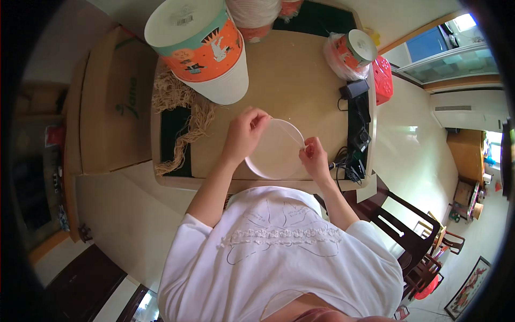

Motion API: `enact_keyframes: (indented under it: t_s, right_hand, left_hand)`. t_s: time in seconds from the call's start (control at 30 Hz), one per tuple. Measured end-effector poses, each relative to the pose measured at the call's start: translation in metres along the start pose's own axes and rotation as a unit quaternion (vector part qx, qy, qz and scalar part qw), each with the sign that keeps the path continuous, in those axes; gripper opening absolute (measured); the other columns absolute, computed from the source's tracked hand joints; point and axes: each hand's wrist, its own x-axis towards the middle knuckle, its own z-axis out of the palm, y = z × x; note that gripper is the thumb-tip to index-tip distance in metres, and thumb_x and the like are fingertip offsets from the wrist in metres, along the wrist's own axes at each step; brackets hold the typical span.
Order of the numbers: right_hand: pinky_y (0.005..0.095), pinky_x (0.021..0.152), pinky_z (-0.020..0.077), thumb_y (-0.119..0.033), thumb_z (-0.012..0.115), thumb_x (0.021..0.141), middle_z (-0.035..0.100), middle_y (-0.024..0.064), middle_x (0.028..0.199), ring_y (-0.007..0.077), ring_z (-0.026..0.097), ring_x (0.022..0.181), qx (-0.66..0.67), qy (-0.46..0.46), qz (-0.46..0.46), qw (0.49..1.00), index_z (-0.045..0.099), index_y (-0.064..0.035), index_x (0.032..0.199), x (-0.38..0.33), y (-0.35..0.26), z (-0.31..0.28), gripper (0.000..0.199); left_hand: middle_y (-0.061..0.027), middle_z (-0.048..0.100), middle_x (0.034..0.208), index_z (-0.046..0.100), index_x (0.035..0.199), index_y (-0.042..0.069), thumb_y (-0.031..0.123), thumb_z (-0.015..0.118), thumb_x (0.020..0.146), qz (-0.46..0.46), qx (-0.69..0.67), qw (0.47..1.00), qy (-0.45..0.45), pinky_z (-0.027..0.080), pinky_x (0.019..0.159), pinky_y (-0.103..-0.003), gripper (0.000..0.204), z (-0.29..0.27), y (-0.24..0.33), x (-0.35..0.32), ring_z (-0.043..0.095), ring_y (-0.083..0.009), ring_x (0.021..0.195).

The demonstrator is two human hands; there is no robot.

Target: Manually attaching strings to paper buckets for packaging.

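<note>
Both hands (244, 131) (314, 157) – pinch grip on white lid (271, 153)

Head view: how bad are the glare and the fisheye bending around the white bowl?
Head view: even daylight, with no glare on the white bowl between the left hand and right hand; glare sits on the floor at right; the window is blown out; the table edges bow toward the rim; the corners are black.

White round lid (273, 153), orange-and-teal patterned tub (201, 45), tan tabletop (289, 80).
</note>
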Motion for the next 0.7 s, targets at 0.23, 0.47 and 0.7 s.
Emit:
enact_keyframes:
  t_s: [0.23, 0.47, 0.7]
  right_hand:
    - [0.0277, 0.053, 0.0431, -0.004, 0.061, 0.083, 0.050, 0.0032, 0.061, 0.0115, 0.049, 0.056, 0.050, -0.040, 0.034, 0.997, 0.050, -0.0052, 0.103, -0.004, 0.001, -0.006, 0.023]
    - [0.0293, 0.054, 0.0432, -0.003, 0.059, 0.083, 0.047, 0.0055, 0.061, 0.0159, 0.048, 0.054, -0.039, 0.012, -0.043, 0.998, 0.049, -0.0072, 0.113, -0.007, -0.014, -0.004, 0.032]
    - [0.0304, 0.053, 0.0423, -0.001, 0.057, 0.084, 0.046, 0.0068, 0.061, 0.0172, 0.047, 0.054, -0.031, 0.019, -0.078, 0.996, 0.048, -0.0071, 0.115, 0.001, -0.016, -0.004, 0.033]
  left_hand:
    - [-0.0067, 0.062, 0.070, 0.065, 0.087, 0.002, 0.013, 0.064, 0.088, -0.076, 0.036, 0.996, -0.027, 0.047, 0.059, -0.027, 0.011, 0.012, -0.085, 0.025, 0.060, -0.0151, 0.063]
    - [-0.0008, 0.062, 0.070, 0.062, 0.085, 0.002, 0.012, 0.059, 0.092, -0.128, -0.162, 0.978, -0.022, 0.045, 0.057, -0.024, 0.013, 0.010, -0.057, 0.018, 0.057, -0.0090, 0.061]
    - [0.0033, 0.054, 0.068, 0.057, 0.084, 0.004, 0.011, 0.054, 0.096, -0.134, -0.254, 0.957, -0.050, 0.036, 0.051, -0.020, 0.014, -0.006, -0.004, 0.008, 0.043, -0.0029, 0.055]
